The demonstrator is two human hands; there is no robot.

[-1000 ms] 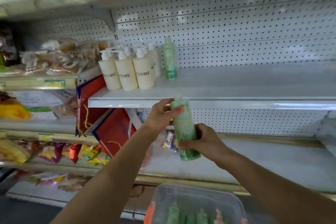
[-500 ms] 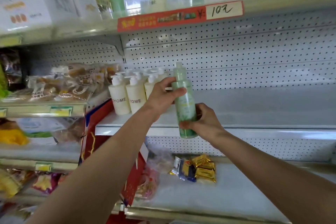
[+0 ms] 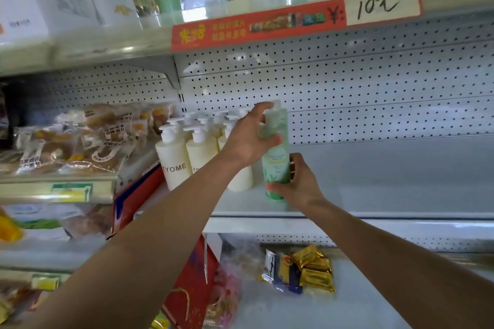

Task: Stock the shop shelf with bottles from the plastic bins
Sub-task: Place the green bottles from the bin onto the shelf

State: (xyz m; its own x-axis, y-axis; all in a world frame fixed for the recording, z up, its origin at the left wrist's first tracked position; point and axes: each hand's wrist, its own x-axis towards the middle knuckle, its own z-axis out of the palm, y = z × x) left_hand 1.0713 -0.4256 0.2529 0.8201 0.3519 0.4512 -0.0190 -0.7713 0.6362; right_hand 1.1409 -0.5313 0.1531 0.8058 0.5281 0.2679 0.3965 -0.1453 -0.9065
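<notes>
Green bottle (image 3: 276,152), long axis close to upright with the cap leaning slightly away from the viewer, held over the front part of the white middle shelf (image 3: 374,184), just right of the cluster of cream pump bottles (image 3: 187,152). Whether its base already touches the shelf surface cannot be told; the base sits low, near the front lip.

Left hand (image 3: 250,139): fingers curled round the upper body and shoulder of the green bottle, thumb across its front. Right hand (image 3: 299,184): fingers wrapped round the lower body near the base, from the right and behind. Both hands grip the same bottle; neither is free.

Governing relation: the bottle lies between the two hands, the left above, the right below and nearer the shelf surface. The open stretch of shelf extends rightward and back toward the perforated back panel (image 3: 361,93). The next move probably calls for a short descent and a push backward, keeping the axis vertical, with the right hand steering the base.

Surroundings: red price strip (image 3: 294,21) on the upper shelf edge; gold-wrapped packets (image 3: 312,270) on the lower shelf; bagged bread (image 3: 80,139) at left.
</notes>
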